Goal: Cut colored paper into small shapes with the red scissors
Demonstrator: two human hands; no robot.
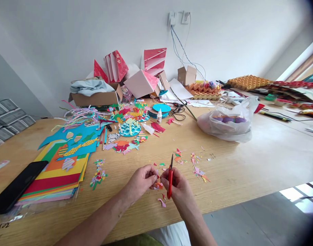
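My left hand (pixel 144 178) pinches a small red piece of paper (pixel 158 177) between thumb and fingertips, just above the table. Close beside it, my right hand (pixel 181 187) is closed around red-handled scissors (pixel 170 182), whose dark blades point up and away from me. Orange and pink paper scraps (pixel 161 202) lie under and in front of the hands. More colourful offcuts (pixel 196 167) are scattered to the right. Left of my left hand sits a pile of tiny cut paper shapes (pixel 98 175).
On the left, a black phone (pixel 19 184) overlaps a stack of coloured paper (pixel 59 174) with paper fish on it. Farther back stand a glue bottle (pixel 159 117), blue decorated discs (pixel 130 128) and a cardboard box (pixel 95 98). A plastic bag (pixel 226 126) rests on the right.
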